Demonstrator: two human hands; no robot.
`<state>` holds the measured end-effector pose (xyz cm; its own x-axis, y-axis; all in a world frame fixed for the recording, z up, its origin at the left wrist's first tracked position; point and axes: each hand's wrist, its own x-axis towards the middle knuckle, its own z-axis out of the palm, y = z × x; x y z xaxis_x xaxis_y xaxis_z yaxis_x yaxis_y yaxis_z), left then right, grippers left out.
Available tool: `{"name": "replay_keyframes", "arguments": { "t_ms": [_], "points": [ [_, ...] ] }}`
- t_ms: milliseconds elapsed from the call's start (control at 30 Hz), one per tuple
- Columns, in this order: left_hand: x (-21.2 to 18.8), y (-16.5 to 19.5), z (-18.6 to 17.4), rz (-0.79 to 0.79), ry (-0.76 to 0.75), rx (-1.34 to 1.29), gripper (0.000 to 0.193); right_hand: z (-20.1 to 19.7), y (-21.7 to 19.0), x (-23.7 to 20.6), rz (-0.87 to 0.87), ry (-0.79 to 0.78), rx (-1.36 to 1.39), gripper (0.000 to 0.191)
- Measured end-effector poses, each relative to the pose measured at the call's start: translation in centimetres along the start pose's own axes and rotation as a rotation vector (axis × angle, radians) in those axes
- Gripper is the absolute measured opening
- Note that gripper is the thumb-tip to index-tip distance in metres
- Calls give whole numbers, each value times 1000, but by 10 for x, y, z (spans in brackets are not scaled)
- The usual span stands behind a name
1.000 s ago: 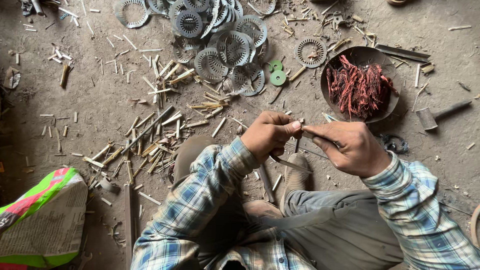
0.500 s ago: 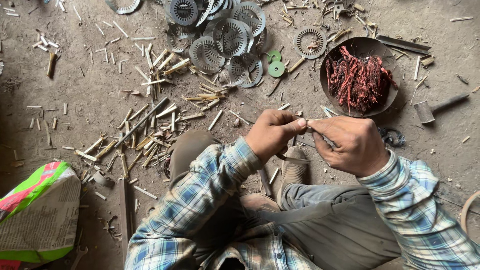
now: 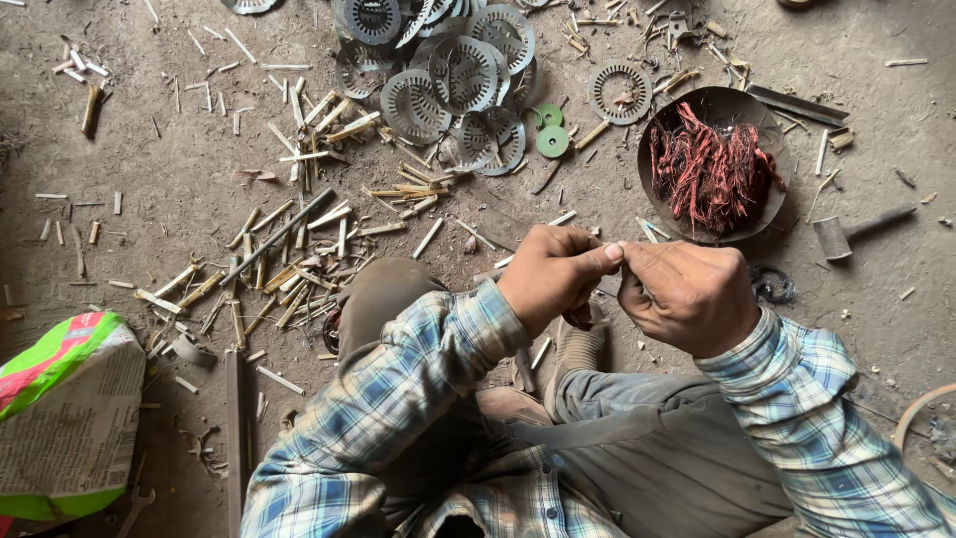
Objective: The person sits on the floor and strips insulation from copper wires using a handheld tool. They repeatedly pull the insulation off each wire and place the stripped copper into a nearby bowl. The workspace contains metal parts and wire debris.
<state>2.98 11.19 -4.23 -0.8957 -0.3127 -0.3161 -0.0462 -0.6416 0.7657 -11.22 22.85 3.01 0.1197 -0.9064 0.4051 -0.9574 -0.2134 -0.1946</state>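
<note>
My left hand (image 3: 553, 274) and my right hand (image 3: 687, 294) meet fingertip to fingertip above my knees. Both pinch one small thin piece, which the fingers almost wholly hide. Just beyond my right hand stands a dark round metal bowl (image 3: 697, 100) holding a tangle of reddish copper wire (image 3: 712, 169). A heap of slotted round metal discs (image 3: 448, 70) lies farther off on the dirt floor. Two green washers (image 3: 551, 139) rest beside that heap.
Short pale sticks and strips (image 3: 279, 279) litter the ground to the left, with a long dark rod (image 3: 279, 236) among them. A hammer (image 3: 846, 234) lies right of the bowl. A bright printed sack (image 3: 65, 418) sits at the lower left, a wrench (image 3: 134, 508) below it.
My hands have drawn closer together. The thin strip seen sticking out between them before is now covered by the fingertips. The view has shifted slightly.
</note>
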Motion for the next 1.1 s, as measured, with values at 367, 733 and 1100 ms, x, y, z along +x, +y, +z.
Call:
{"name": "replay_keyframes", "arguments": {
  "t_ms": [367, 733, 1100],
  "points": [
    [0, 6, -15, -84, -95, -207, 29, -2, 21, -25, 259, -156, 530, 32],
    [6, -4, -10, -69, -63, -78, 28, 3, 33, -37, 313, -169, 489, 22],
    [7, -10, 2, -44, 52, 4, 33, 12, 14, -19, 362, -235, 146, 14]
  ]
}}
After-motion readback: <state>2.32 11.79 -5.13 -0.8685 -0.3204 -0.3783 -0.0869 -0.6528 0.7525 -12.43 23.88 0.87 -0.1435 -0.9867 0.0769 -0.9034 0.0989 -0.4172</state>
